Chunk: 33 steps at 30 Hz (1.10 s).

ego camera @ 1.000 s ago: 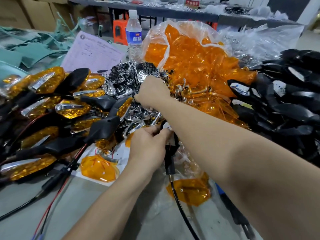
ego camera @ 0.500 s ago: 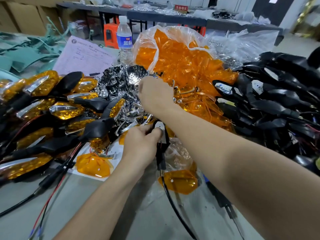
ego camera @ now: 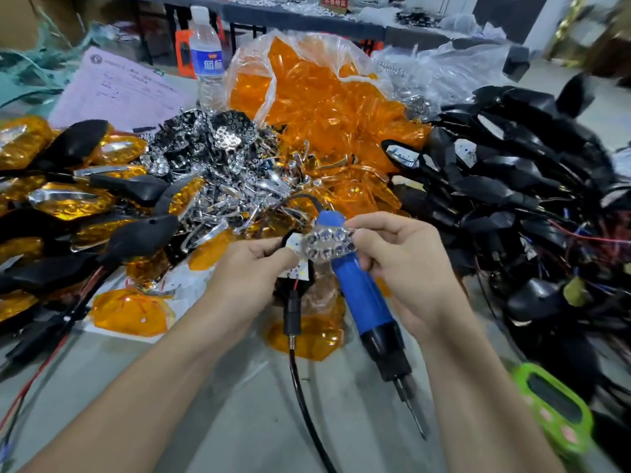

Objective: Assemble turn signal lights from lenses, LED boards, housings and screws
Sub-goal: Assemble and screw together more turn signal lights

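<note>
Small assembly workshop, factory-floor type, not a home. Bench [ego camera: 239, 421] is buried in bulk parts: a clear bag of orange lenses [ego camera: 307, 97], a heap of chrome reflectors [ego camera: 218, 158], a tangle of black housings [ego camera: 495, 189] with red and black wires, and a stack of finished lights [ego camera: 71, 203] on the left. Blue electric screwdriver [ego camera: 362, 295] lies on the bench. Printed work sheet [ego camera: 116, 93] sits behind the parts, beside a water bottle [ego camera: 206, 63]. A long back table [ego camera: 375, 27] carries more loose parts and a red sign [ego camera: 334, 0] with white characters. Cardboard boxes [ego camera: 17, 25] far left, orange stool [ego camera: 182, 51] by the back table.
</note>
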{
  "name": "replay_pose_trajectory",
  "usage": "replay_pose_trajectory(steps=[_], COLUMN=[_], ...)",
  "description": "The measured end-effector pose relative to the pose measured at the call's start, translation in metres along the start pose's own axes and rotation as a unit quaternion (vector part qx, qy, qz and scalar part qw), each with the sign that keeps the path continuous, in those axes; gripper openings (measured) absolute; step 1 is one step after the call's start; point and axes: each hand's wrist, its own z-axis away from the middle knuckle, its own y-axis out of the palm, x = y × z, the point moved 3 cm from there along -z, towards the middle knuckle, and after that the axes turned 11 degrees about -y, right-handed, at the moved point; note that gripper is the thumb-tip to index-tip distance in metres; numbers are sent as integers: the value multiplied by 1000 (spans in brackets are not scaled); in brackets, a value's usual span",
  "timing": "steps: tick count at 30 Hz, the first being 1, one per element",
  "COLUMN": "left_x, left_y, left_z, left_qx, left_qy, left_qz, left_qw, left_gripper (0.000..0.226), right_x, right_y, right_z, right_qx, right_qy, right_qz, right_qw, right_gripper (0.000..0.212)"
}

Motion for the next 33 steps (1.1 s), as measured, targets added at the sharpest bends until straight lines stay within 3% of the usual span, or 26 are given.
replay_pose_trajectory(steps=[3, 8, 10, 14, 18, 22, 28, 33], left_x=[0, -2, -2, -6, -8, -8, -8, -7], left_y=[2, 10, 11, 12, 13, 12, 11, 12], left_z=[-3, 2, 4, 10, 13, 12, 14, 18], left_qx=[4, 23, 17, 17, 27, 10, 36, 70], left_qy=[5, 47, 54, 69, 55, 41, 37, 8], left_qz=[10, -32, -42, -27, 6, 5, -6, 21], left_qw=[1000, 998, 998, 997, 998, 999, 999, 997], left_gripper=[17, 19, 21, 19, 23, 24, 19, 17], right_x=[-4, -7, -8, -11, -9, -4, 2, 0], right_y=[-5, -3, -4, -2, -5, -1, 15, 23], right_z=[4, 12, 11, 11, 12, 13, 15, 24], right_qx=[-1, -15, -36, -31, -47, 23, 71, 36], right_qy=[-15, -97, -93, -28, -23, -40, -144, -179], right_qz=[18, 193, 157, -34, -69, -99, 33, 148], right_qw=[1000, 976, 982, 999, 996, 994, 987, 972], right_gripper=[30, 18, 22, 22, 24, 22, 24, 17])
